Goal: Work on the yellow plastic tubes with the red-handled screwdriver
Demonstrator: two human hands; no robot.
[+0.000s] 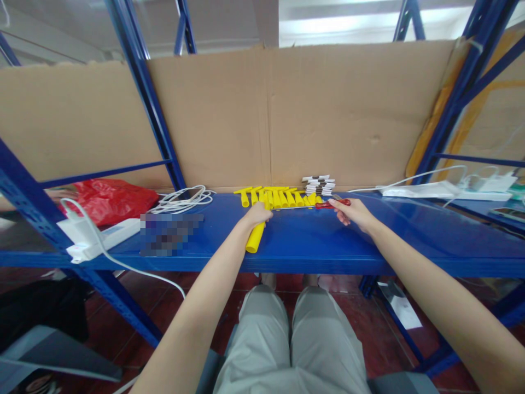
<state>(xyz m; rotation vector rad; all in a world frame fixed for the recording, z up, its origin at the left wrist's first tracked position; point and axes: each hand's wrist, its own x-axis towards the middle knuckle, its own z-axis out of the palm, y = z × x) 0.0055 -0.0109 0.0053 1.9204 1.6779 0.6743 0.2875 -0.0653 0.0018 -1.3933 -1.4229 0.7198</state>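
My left hand (260,214) is closed around a yellow T-shaped tube (255,239), whose round end points toward me over the front of the blue shelf (320,241). In my right hand (356,214) is a screwdriver (324,205) with a red handle. Its thin metal shaft runs left to the held tube; whether the tip touches it I cannot tell. Behind my hands stands a row of several similar yellow T-shaped pieces (287,197). Next to that row is a stack of small white pieces with dark bands (320,184).
A red plastic bag (110,200), a coiled white cable (184,200) and a white power strip (106,238) are on the left. More white power strips (422,190) lie at the right. Upright cardboard (328,115) backs the shelf, between blue metal posts (153,98).
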